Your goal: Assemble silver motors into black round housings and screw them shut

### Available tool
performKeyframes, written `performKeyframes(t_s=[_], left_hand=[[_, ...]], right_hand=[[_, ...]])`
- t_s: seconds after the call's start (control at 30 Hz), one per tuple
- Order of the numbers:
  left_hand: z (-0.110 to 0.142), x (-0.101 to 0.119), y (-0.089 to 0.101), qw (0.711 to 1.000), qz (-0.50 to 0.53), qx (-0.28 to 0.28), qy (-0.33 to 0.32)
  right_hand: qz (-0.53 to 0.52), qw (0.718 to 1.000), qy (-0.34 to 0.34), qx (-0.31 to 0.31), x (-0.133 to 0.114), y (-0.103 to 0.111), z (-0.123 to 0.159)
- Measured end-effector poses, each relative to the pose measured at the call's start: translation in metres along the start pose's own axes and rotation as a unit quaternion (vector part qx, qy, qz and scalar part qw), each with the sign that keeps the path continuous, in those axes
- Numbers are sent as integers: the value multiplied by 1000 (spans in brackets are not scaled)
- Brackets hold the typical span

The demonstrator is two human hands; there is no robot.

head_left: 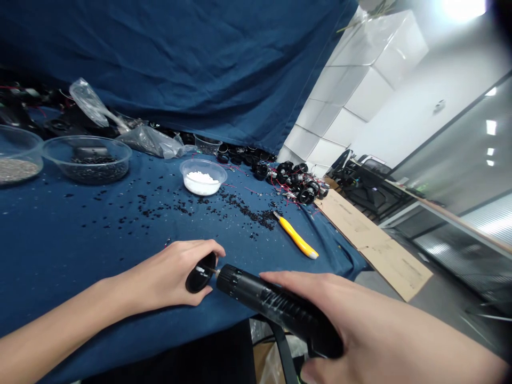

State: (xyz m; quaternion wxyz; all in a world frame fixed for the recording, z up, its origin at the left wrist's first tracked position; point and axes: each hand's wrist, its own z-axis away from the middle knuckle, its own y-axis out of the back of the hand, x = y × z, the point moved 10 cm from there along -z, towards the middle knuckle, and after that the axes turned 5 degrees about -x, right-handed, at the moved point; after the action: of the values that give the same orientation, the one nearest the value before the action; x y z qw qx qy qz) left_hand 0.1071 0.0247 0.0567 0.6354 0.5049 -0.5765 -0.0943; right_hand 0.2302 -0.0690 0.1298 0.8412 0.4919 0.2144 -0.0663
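Observation:
My left hand (pixel 176 274) is closed around a round black plastic part (pixel 196 278), held on its side just above the table's front edge. In my right hand (pixel 340 314) is a black electric screwdriver (pixel 272 298), its body pointing left. The thin bit reaches the face of the black part; whether a screw sits at its tip is too small to tell. Many small black pieces (pixel 260 217) lie scattered over the blue cloth (pixel 160 242). A clear bowl of white bits (pixel 202 178) stands beyond my hands, and a yellow-handled utility knife (pixel 296 238) lies to the right.
At the left stand a clear bowl of dark screws (pixel 88 168) and another bowl (pixel 20 165) with light small pieces. Black motor-like parts with red wires (pixel 298 181) are heaped at the back right. Plastic bags (pixel 154 141) lie at the back. Cardboard (pixel 372 240) is beyond the right edge.

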Motion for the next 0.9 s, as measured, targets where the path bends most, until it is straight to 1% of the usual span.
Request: performKeyframes(t_s=[0.2, 0.27, 0.4, 0.53, 0.63, 0.73, 0.83, 0.9], left_hand=[[0, 1, 1, 1000, -4, -1, -1], [0, 1, 1, 1000, -4, 0, -1], [0, 2, 0, 1000, -5, -9, 0], [0, 3, 1, 1000, -6, -10, -3], [1, 3, 3, 1000, -7, -1, -8], [1, 3, 6, 1000, -13, 3, -6], [1, 4, 7, 1000, -18, -1, 6], [0, 7, 8, 1000, -10, -7, 8]], right_hand=[[28, 999, 3, 36, -3, 0, 0], [30, 999, 9, 34, -4, 1, -2], [37, 999, 28, 9, -8, -1, -4], [54, 998, 27, 24, -10, 1, -3], [104, 994, 25, 27, -13, -2, -3], [193, 979, 41, 45, -17, -5, -3], [291, 948, 83, 98, -25, -8, 1], [335, 927, 113, 124, -29, -11, 5]])
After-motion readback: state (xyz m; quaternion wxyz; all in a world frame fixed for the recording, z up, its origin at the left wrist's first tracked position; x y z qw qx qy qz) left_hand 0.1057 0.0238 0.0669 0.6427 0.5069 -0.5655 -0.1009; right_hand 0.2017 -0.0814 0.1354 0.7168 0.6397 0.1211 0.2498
